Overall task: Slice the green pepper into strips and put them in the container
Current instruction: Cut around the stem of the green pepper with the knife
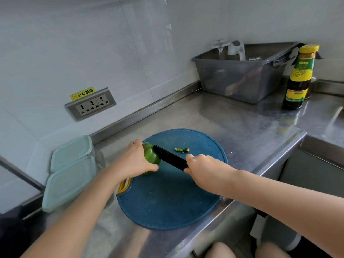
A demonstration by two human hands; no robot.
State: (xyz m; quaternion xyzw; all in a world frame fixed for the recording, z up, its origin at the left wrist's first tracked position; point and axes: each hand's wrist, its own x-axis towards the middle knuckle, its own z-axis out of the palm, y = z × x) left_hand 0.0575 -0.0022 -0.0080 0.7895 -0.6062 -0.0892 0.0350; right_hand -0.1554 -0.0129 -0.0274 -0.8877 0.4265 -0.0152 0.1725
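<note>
A green pepper (151, 155) rests on a round blue cutting board (171, 198) with a yellow handle. My left hand (135, 159) clasps the pepper from the left and pins it to the board. My right hand (202, 165) grips the handle of a black knife (170, 159), whose blade lies against the pepper's right side. A small green stem piece (182, 150) lies on the board behind the blade. Two pale green lidded containers (71, 172) sit side by side on the counter left of the board, both with lids on.
A steel counter (232, 125) carries a grey tub (243, 73) with glassware at the back right. A dark sauce bottle (298, 79) with a yellow cap stands beside the tub. A wall socket strip (91, 104) is at the back left. The counter's front edge runs close under the board.
</note>
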